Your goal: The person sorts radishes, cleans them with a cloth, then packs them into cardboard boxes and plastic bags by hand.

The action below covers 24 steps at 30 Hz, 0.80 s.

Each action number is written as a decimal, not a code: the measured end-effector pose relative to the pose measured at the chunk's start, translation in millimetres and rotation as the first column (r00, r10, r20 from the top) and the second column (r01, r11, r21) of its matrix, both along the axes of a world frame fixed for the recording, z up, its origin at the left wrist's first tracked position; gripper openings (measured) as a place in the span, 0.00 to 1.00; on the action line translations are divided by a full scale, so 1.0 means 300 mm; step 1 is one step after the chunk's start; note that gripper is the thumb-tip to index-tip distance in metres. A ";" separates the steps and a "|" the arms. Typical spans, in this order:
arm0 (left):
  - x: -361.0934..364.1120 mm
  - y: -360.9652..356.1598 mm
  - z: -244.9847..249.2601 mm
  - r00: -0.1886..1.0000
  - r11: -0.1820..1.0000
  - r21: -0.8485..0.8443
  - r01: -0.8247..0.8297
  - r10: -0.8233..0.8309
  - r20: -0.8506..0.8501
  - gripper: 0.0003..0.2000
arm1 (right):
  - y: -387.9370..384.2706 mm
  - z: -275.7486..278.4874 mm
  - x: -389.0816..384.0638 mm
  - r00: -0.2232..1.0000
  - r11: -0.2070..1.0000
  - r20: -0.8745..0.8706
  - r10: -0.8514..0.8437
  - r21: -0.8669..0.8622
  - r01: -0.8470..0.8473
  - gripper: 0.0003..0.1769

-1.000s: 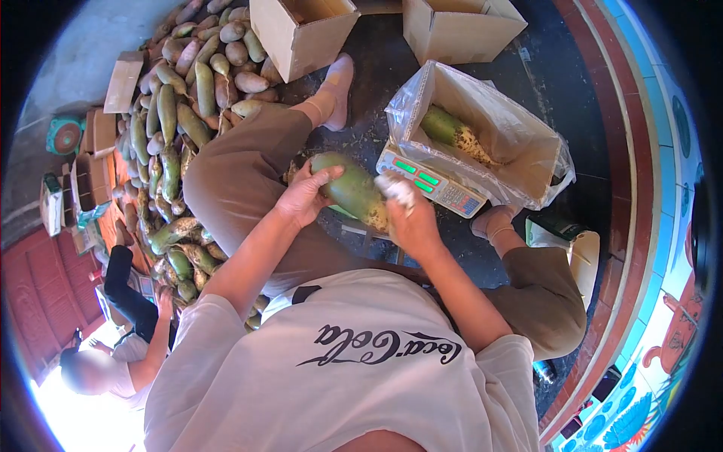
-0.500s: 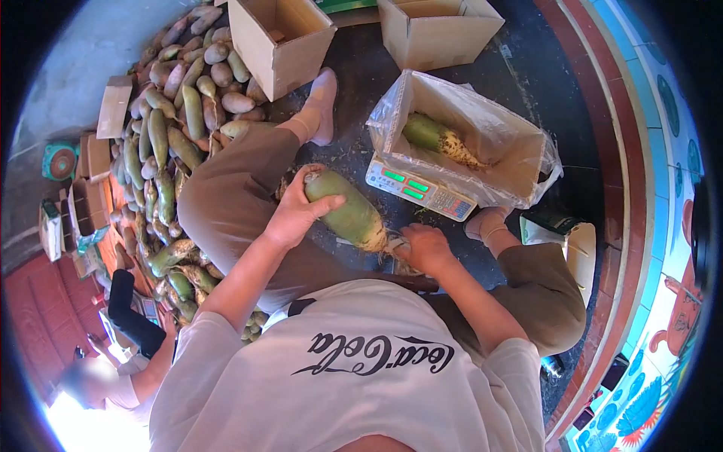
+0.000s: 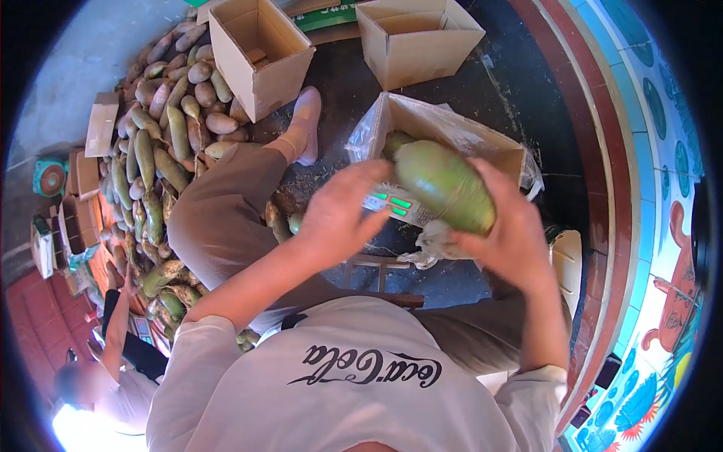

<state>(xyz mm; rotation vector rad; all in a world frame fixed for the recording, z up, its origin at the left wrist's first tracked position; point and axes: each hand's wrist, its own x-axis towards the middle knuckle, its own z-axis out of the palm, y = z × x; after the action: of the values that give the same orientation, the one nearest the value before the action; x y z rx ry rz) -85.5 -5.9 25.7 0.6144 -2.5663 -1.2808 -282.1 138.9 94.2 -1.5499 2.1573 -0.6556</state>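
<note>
My right hand [image 3: 512,226] grips a large green radish [image 3: 444,184] by its right end, held up over the front of the plastic-lined cardboard box [image 3: 461,126]. A crumpled whitish cloth or bag [image 3: 433,245] hangs just below the radish, beside my right thumb. To the left, my left hand [image 3: 343,207] is slightly blurred, thumb and fingers apart, its fingertips close to the radish's other end. The box rests on a digital scale [image 3: 399,203] with lit green displays, partly covered by the radish. Another dark green radish [image 3: 397,142] shows partly inside the box.
A big heap of radishes [image 3: 177,135] fills the left side. Two open cardboard boxes [image 3: 282,83] [image 3: 425,56] stand ahead. Another person [image 3: 120,392] reaches toward the heap at lower left. A brick-coloured step edge [image 3: 602,188] curves along the right.
The radish has moved from above my lap up and right, to over the lined box. My right hand now grips its body, while my left hand has come off it.
</note>
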 end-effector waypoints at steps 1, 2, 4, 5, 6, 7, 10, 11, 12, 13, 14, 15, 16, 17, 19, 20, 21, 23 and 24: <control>-0.023 0.007 -0.014 0.994 0.977 -0.187 0.107 -0.098 0.054 0.28 | -0.020 -0.015 -0.047 0.998 0.993 -0.060 0.013 0.120 -0.005 0.44; -0.040 0.020 -0.031 0.975 0.908 -0.358 0.215 -0.181 0.129 0.28 | -0.044 -0.045 -0.090 0.993 0.971 -0.115 0.034 0.240 -0.005 0.44; -0.055 0.053 -0.115 0.970 0.900 -0.369 0.231 -0.185 0.157 0.29 | -0.107 -0.132 -0.146 0.974 0.910 -0.180 0.137 0.411 -0.052 0.43; -0.061 0.064 -0.141 0.967 0.895 -0.374 0.241 -0.189 0.171 0.29 | -0.137 -0.195 -0.163 0.960 0.878 -0.187 0.210 0.468 -0.101 0.42; -0.064 0.073 -0.145 0.966 0.904 -0.358 0.235 -0.178 0.185 0.29 | -0.174 -0.258 -0.167 0.964 0.834 -0.139 0.228 0.538 -0.120 0.43; -0.069 0.080 -0.149 0.965 0.912 -0.341 0.230 -0.169 0.199 0.29 | -0.212 -0.319 -0.163 0.967 0.784 -0.090 0.240 0.605 -0.138 0.44; -0.065 0.079 -0.158 0.966 0.926 -0.302 0.227 -0.175 0.190 0.29 | -0.269 -0.481 -0.143 0.976 0.773 0.112 0.189 0.596 -0.218 0.44; -0.066 0.073 -0.160 0.968 0.929 -0.296 0.223 -0.176 0.178 0.29 | -0.274 -0.547 -0.145 0.966 0.793 0.169 0.197 0.551 -0.258 0.44; -0.068 0.069 -0.163 0.967 0.927 -0.297 0.228 -0.180 0.182 0.29 | -0.271 -0.607 -0.146 0.952 0.811 0.228 0.205 0.504 -0.296 0.44; -0.068 0.062 -0.166 0.965 0.925 -0.298 0.236 -0.186 0.187 0.28 | -0.260 -0.666 -0.152 0.947 0.843 0.223 0.231 0.441 -0.309 0.42; -0.067 0.059 -0.170 0.962 0.923 -0.295 0.247 -0.195 0.192 0.28 | -0.238 -0.721 -0.162 0.943 0.869 0.218 0.252 0.378 -0.320 0.41; -0.063 0.059 -0.179 0.963 0.930 -0.275 0.245 -0.200 0.181 0.28 | -0.233 -0.709 -0.155 0.939 0.890 0.211 0.271 0.316 -0.328 0.39; -0.057 0.052 -0.193 0.965 0.936 -0.256 0.242 -0.203 0.167 0.27 | -0.239 -0.697 -0.155 0.948 0.821 0.123 0.295 0.475 -0.317 0.37; -0.054 0.049 -0.202 0.967 0.942 -0.236 0.238 -0.205 0.154 0.26 | -0.246 -0.687 -0.153 0.943 0.730 0.040 0.332 0.622 -0.283 0.35; -0.056 0.052 -0.195 0.966 0.936 -0.259 0.240 -0.204 0.158 0.25 | -0.256 -0.663 -0.126 0.910 0.632 -0.061 0.411 0.738 -0.236 0.32; -0.058 0.052 -0.191 0.966 0.932 -0.272 0.241 -0.203 0.159 0.24 | -0.255 -0.661 -0.119 0.892 0.641 -0.091 0.442 0.728 -0.243 0.30; -0.062 0.052 -0.190 0.967 0.935 -0.265 0.235 -0.199 0.157 0.24 | -0.256 -0.661 -0.116 0.873 0.648 -0.121 0.473 0.719 -0.252 0.28; -0.063 0.056 -0.190 0.968 0.942 -0.247 0.227 -0.192 0.159 0.23 | -0.274 -0.697 -0.118 0.816 0.605 -0.094 0.571 0.720 -0.340 0.28; -0.065 0.057 -0.189 0.968 0.940 -0.251 0.231 -0.195 0.159 0.23 | -0.284 -0.718 -0.118 0.783 0.580 -0.080 0.617 0.718 -0.384 0.28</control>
<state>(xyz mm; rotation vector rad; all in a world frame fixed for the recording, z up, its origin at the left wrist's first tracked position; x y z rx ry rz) -105.2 11.2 -31.0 0.3872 -2.9156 -0.9476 -317.4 53.6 -121.2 -1.7700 1.6667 0.5770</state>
